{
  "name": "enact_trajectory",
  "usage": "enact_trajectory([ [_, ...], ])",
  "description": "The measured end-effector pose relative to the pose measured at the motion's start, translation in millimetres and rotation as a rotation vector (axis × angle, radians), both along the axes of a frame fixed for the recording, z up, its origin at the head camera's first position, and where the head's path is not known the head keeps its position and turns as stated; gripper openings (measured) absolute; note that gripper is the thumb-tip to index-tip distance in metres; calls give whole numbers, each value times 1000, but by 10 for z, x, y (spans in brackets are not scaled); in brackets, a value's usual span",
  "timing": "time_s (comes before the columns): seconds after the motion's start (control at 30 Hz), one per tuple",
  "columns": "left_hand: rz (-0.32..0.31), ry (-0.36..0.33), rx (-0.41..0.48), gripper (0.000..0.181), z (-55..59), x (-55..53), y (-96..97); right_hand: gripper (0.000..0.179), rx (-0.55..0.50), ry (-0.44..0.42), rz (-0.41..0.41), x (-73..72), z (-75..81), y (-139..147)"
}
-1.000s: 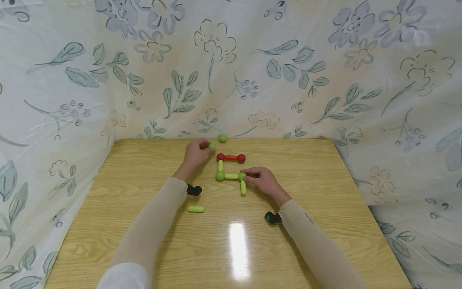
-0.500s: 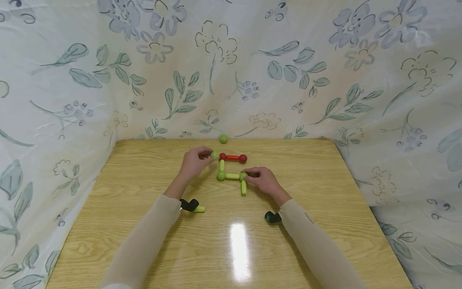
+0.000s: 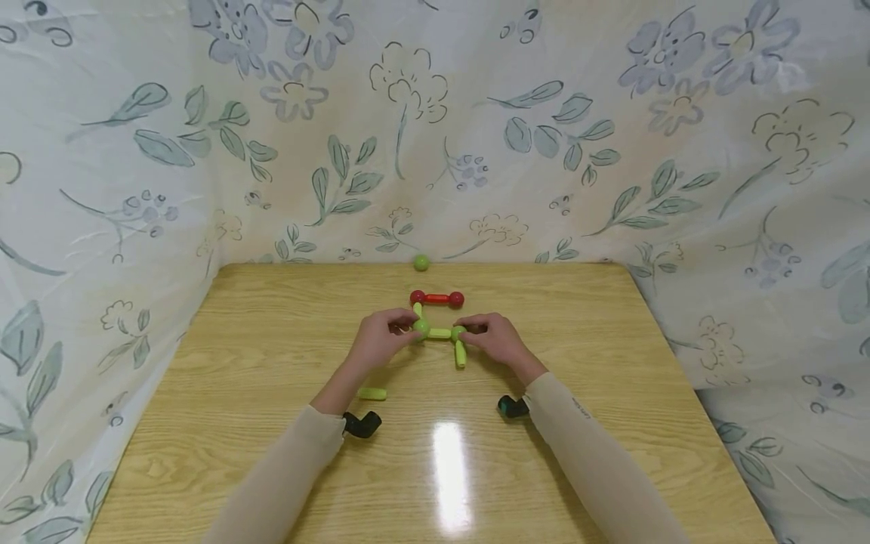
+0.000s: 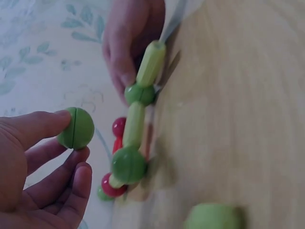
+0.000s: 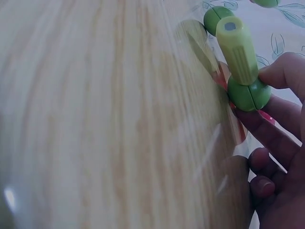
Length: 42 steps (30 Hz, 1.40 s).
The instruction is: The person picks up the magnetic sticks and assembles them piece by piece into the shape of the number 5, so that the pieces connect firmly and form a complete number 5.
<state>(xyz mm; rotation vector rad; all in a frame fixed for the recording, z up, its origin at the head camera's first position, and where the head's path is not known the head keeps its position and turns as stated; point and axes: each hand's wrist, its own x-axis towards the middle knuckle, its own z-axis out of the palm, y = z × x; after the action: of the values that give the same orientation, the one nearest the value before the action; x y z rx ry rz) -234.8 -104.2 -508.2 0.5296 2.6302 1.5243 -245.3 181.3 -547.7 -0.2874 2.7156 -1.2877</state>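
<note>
My left hand [image 3: 384, 338] pinches a loose green ball [image 4: 78, 129] between thumb and fingers. In the head view that ball overlaps the chain's green corner ball [image 4: 128, 165]; the left wrist view shows a gap between them. My right hand [image 3: 499, 340] pinches the chain's green end ball [image 5: 249, 93], from which a yellow-green rod [image 3: 461, 355] points toward the person. Another yellow-green rod [image 3: 439, 333] joins this ball to the corner ball. From the corner, a short rod [image 3: 418, 310] leads back to a red ball [image 3: 418, 298], a red rod [image 3: 437, 299] and a second red ball [image 3: 456, 300].
One loose green ball [image 3: 421, 262] lies at the wooden table's [image 3: 578, 468] back edge, against the flowered cloth [image 3: 476, 136]. A loose yellow-green rod [image 3: 372, 394] rests near the left forearm. Black wrist cameras [image 3: 362, 425] jut inward beneath both wrists.
My left hand has carried the green ball from the back of the table toward the person, past the red ball to the corner ball. The right hand has stayed in place.
</note>
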Motion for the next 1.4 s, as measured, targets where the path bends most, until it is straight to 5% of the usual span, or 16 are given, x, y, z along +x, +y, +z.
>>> enact_trajectory([
  [0.4, -79, -60, 21, 25, -206, 382, 184, 31, -13, -17, -5, 6, 3, 2],
  [0.63, -96, -83, 33, 24, -328, 510, 294, 31, -14, -7, -6, 5, -11, 8],
  [1.4, -149, -95, -4, 23, -403, 565, 575, 30, -29, -4, -6, -9, -12, 11],
])
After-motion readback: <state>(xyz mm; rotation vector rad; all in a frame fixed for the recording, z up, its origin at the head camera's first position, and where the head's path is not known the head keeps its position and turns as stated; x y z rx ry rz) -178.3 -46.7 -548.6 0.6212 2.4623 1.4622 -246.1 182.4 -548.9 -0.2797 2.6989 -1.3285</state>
